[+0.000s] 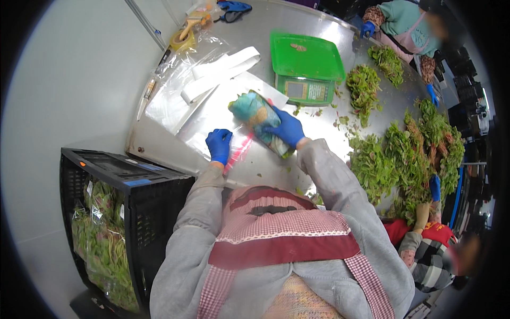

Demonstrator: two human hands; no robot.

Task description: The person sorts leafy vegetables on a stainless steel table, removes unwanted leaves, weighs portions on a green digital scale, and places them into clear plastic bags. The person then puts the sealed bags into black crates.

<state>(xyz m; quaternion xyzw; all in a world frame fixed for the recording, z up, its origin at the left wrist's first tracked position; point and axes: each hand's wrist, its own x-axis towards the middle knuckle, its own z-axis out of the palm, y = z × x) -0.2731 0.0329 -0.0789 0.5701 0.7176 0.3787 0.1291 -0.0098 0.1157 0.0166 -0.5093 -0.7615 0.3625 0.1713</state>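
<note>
Right now the right hand (286, 130), in a blue glove, is closed around a bag of greens (258, 120). The bag lies tilted on the shiny metal desk (319, 127), just in front of the person. The left hand (219, 145), also in a blue glove, presses down with bent fingers on a flat clear bag with a pink strip (237, 151), just beside the bag of greens.

Behind the bag stands a green scale (306, 66). White strips (220, 72) lie on clear plastic to its left, and a roll of tape (182, 40) sits farther back. Loose leafy greens (404, 154) are piled on the right side of the desk, where other people's blue-gloved hands work. A black crate (125, 212) holding packed greens stands low at the left, next to the desk.
</note>
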